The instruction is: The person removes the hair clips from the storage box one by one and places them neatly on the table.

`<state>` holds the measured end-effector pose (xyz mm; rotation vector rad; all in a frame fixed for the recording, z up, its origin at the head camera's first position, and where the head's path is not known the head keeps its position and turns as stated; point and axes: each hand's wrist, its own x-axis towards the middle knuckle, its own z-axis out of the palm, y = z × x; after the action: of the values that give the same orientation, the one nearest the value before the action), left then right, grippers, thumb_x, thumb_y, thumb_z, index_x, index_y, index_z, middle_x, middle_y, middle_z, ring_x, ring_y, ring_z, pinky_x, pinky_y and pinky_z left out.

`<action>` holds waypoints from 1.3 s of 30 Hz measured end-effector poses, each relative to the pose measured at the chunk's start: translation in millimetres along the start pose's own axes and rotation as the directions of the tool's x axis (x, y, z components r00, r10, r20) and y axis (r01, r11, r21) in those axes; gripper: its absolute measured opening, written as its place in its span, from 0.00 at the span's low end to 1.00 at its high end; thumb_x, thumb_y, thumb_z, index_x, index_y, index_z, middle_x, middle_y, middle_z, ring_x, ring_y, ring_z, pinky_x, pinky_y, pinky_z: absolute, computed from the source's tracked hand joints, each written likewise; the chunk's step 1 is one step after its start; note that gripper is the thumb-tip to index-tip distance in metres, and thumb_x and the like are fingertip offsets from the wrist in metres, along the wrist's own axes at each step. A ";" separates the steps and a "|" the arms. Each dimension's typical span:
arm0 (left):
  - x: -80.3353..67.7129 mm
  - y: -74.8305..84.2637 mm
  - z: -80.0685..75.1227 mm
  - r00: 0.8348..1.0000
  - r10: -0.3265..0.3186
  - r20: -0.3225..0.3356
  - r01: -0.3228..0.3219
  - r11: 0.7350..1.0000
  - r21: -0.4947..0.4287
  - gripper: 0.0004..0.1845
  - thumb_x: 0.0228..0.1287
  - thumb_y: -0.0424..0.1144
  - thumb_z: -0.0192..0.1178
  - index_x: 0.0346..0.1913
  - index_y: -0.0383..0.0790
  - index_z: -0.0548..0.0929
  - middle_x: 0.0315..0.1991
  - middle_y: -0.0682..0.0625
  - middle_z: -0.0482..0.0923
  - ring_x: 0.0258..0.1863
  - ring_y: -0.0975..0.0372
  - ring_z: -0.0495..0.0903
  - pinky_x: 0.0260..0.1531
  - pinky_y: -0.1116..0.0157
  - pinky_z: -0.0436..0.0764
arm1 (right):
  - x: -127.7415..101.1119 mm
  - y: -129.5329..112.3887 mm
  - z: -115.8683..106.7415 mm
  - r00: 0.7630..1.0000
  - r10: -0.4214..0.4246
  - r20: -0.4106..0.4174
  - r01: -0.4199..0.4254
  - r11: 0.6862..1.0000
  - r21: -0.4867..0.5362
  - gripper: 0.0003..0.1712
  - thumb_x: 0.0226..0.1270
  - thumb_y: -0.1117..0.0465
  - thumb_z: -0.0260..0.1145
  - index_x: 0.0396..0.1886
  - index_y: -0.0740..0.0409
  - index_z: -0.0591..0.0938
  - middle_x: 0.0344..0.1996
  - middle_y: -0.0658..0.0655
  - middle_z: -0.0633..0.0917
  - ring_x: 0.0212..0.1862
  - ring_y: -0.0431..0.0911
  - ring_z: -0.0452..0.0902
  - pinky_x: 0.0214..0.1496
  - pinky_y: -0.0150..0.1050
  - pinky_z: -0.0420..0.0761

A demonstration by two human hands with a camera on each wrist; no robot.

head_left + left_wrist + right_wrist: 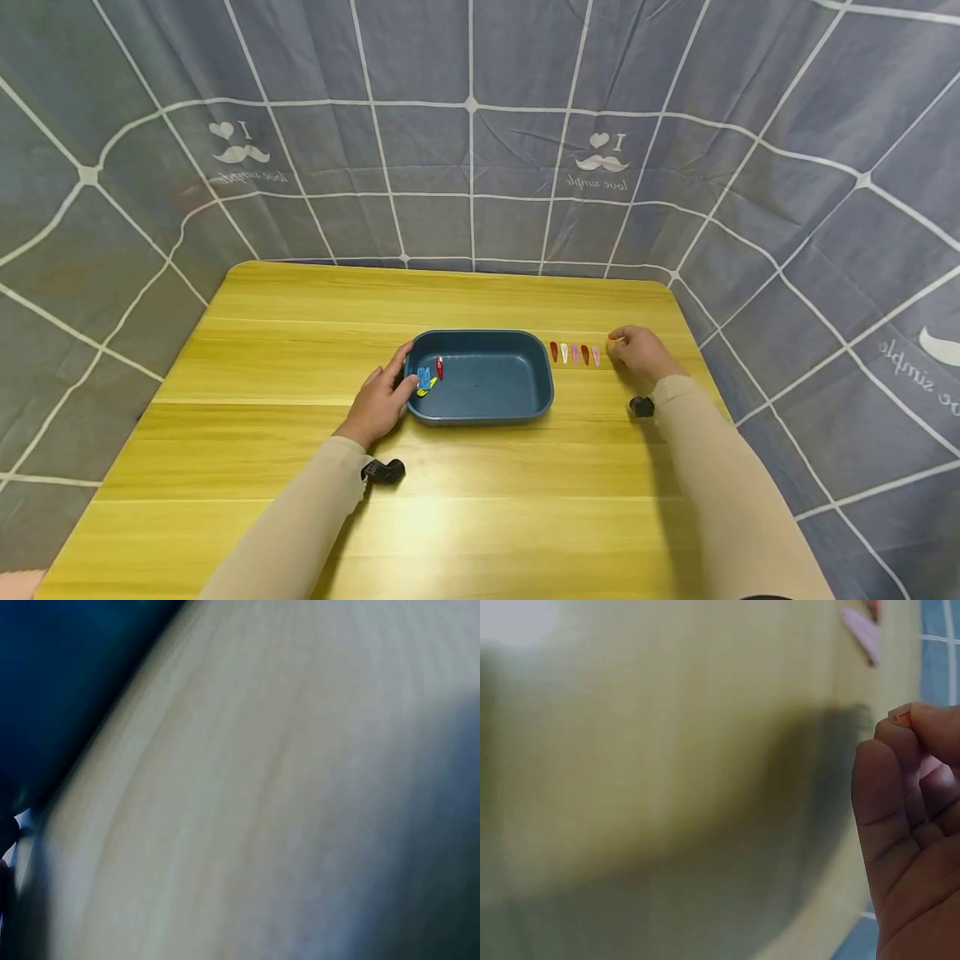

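My left hand [378, 402] grips the left end of a dark blue plastic tray [480, 418], thumb over the rim and fingers along the outer wall. Inside the tray near that hand lie blue hair clips [423, 377], a yellow-green hair clip [427, 387] and a red hair clip [439, 367]. Beyond the tray's right end my right hand [642, 352] pinches a small orange hair clip [616, 340] between thumb and index finger, mostly covered by the fingertips. To its left, several hair clips [575, 353] in red, white and pink stand in a row on the table.
The wooden table [480, 517] carries the tray near its middle. A grey curtain with white grid lines [420, 150] hangs around its back and sides. In the left wrist view the blurred tray wall [67, 682] fills the upper left corner.
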<state>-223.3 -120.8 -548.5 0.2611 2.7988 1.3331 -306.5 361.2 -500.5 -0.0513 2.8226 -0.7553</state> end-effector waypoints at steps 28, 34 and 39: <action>0.4 1.2 1.3 1.000 -0.010 0.003 0.010 1.000 -0.005 0.29 0.69 0.55 0.44 0.68 0.78 0.47 0.65 0.50 0.67 0.69 0.42 0.53 0.67 0.40 0.52 | -0.9 12.7 21.0 0.996 0.086 -0.014 -0.085 0.994 0.074 0.16 0.67 0.56 0.58 0.51 0.59 0.79 0.48 0.61 0.81 0.51 0.55 0.75 0.52 0.49 0.76; 0.2 1.8 0.7 1.000 -0.004 0.001 0.004 1.000 -0.005 0.29 0.70 0.54 0.45 0.69 0.78 0.47 0.65 0.50 0.67 0.69 0.43 0.56 0.69 0.43 0.50 | -1.2 12.6 20.6 0.995 0.094 -0.018 -0.092 0.993 0.075 0.16 0.67 0.55 0.58 0.50 0.56 0.79 0.48 0.59 0.82 0.50 0.54 0.74 0.53 0.49 0.75; 0.7 -0.4 1.6 1.000 -0.009 -0.004 0.009 1.000 0.004 0.29 0.69 0.55 0.44 0.68 0.79 0.46 0.66 0.50 0.66 0.69 0.42 0.54 0.67 0.41 0.52 | -1.7 10.2 21.7 0.995 0.098 -0.020 -0.096 0.992 0.078 0.16 0.67 0.55 0.58 0.50 0.57 0.79 0.47 0.60 0.81 0.48 0.54 0.74 0.52 0.48 0.75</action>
<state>-224.0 -119.7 -549.8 0.2464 2.8028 1.3281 -299.9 359.5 -523.5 0.1068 2.7918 -0.8467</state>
